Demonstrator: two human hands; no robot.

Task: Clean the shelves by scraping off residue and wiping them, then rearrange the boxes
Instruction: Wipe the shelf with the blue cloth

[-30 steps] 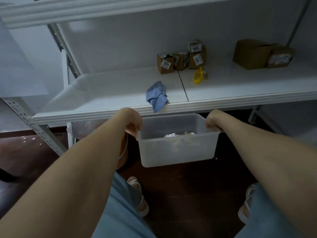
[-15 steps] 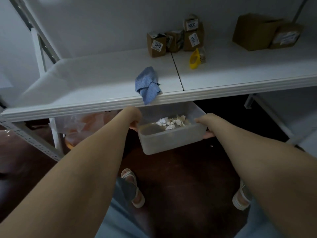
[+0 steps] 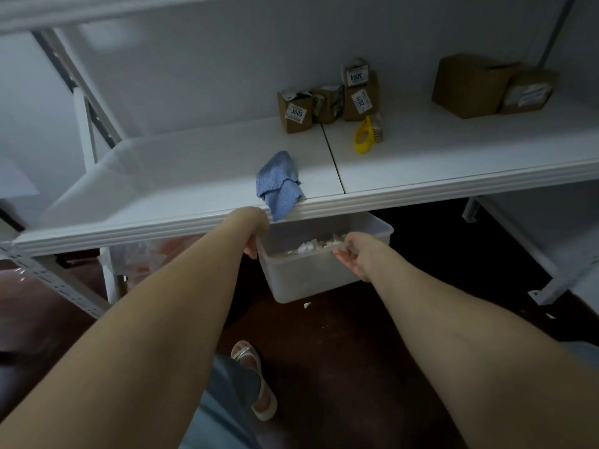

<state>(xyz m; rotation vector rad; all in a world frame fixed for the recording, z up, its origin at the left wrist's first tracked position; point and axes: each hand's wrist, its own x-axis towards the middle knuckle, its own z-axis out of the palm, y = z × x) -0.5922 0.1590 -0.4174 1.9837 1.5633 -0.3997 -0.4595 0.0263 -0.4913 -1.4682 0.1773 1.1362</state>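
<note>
The person held a translucent tub point(image 3: 311, 280) of pale scraps just below the shelf's point(image 3: 162, 176) front edge, its back part tucked underneath. The left hand point(image 3: 256, 234) had its fingers curled over the tub's left rim, and the right hand point(image 3: 356, 257) gripped the near rim. A blue cloth point(image 3: 278, 186) drooped over the front edge. Small labelled boxes point(image 3: 295, 111) stood at the back, with a yellow brush point(image 3: 364, 137) beside them.
</note>
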